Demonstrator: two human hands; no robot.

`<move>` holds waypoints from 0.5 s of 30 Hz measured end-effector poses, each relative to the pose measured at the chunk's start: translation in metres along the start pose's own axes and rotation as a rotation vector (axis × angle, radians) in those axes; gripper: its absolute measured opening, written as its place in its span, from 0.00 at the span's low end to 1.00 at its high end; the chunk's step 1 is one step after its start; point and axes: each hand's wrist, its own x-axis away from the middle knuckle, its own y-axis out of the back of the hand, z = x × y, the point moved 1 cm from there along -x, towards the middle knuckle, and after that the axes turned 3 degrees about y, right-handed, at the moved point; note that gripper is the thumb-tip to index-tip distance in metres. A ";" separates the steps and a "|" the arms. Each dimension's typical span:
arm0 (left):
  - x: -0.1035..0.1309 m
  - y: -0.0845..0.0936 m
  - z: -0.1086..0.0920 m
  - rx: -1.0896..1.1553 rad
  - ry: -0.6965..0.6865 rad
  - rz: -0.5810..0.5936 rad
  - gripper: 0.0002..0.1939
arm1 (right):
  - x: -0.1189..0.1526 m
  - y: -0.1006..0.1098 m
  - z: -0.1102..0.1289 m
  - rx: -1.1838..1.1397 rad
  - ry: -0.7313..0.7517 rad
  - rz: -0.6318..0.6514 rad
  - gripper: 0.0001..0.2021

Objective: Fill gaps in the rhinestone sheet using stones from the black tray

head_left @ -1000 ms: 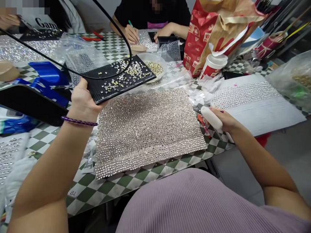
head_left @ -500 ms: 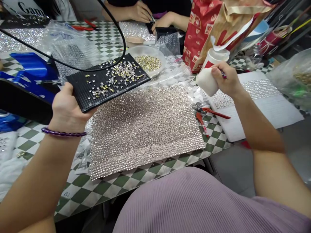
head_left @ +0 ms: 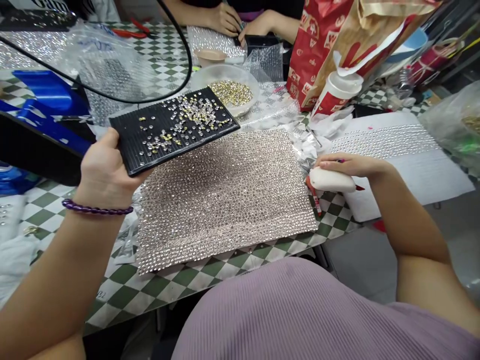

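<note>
My left hand (head_left: 108,167) holds a black ridged tray (head_left: 172,130) by its near left corner, above the table. Loose clear and yellowish stones are scattered over the tray's ridges. Below it lies a sheet covered in rhinestones (head_left: 228,200). To the right of that sheet, my right hand (head_left: 348,164) has its fingers over a white rounded object (head_left: 332,180), close above the table. Beside this object lies a red-handled tool (head_left: 314,195), partly hidden. A bowl of gold and clear stones (head_left: 253,80) stands behind the tray.
A red and brown paper bag (head_left: 313,55) and a white-lidded cup (head_left: 337,92) stand at the back right. White sheets with stone rows (head_left: 408,172) lie right. Blue holders (head_left: 52,120) are at left. Another person's hands (head_left: 228,20) work across the table. A black cable loops overhead.
My right hand has come down and toward me with the white object, from in front of the cup to over the red-handled tool. The tray in my left hand has shifted slightly right.
</note>
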 end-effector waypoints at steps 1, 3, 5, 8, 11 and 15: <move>0.003 0.000 -0.001 -0.032 -0.011 0.009 0.17 | 0.003 0.002 0.000 0.029 -0.002 0.097 0.18; 0.010 0.002 -0.001 -0.071 -0.010 0.002 0.16 | 0.008 0.006 0.003 0.107 0.009 0.196 0.20; 0.016 0.006 -0.001 -0.081 0.016 -0.015 0.17 | 0.013 0.012 0.011 0.211 0.059 0.154 0.20; 0.023 0.014 0.001 -0.069 0.050 -0.038 0.22 | 0.012 0.025 0.029 0.325 0.098 0.048 0.17; 0.028 0.022 0.003 -0.051 0.076 -0.051 0.22 | -0.003 0.039 0.044 0.372 0.092 -0.050 0.12; 0.032 0.027 0.004 -0.026 0.137 -0.056 0.21 | -0.029 0.050 0.047 0.411 0.142 -0.161 0.10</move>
